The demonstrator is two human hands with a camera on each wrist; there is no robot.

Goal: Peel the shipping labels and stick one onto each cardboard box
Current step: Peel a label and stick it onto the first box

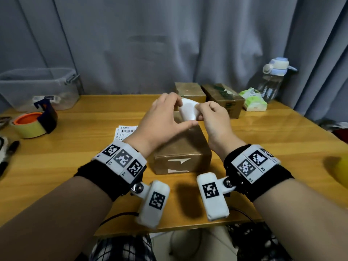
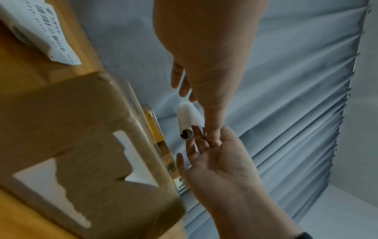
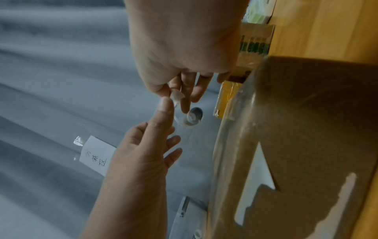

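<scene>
A curled white shipping label (image 1: pixel 188 110) is held up between both hands over a brown cardboard box (image 1: pixel 180 147) at the table's middle. My left hand (image 1: pixel 178 107) pinches its left side. My right hand (image 1: pixel 199 113) pinches its right edge, where a thin translucent corner (image 3: pixel 176 95) is pulled up. In the wrist views the label shows as a small roll (image 2: pixel 188 119) (image 3: pixel 192 118) beside the box (image 2: pixel 81 145) (image 3: pixel 306 129), whose near face carries torn white remnants (image 1: pixel 178 162). Two more boxes (image 1: pixel 189 91) (image 1: pixel 224 98) stand at the back. Printed label sheets (image 1: pixel 126 129) (image 2: pixel 40 29) lie left of the box.
A tape dispenser (image 1: pixel 33 123) and a clear plastic bin (image 1: pixel 37 87) occupy the table's left side, with a marker (image 1: pixel 11 147) at the left edge. A tissue pack (image 1: pixel 253 100) and a water bottle (image 1: pixel 273 80) stand at the back right. Grey curtain hangs behind.
</scene>
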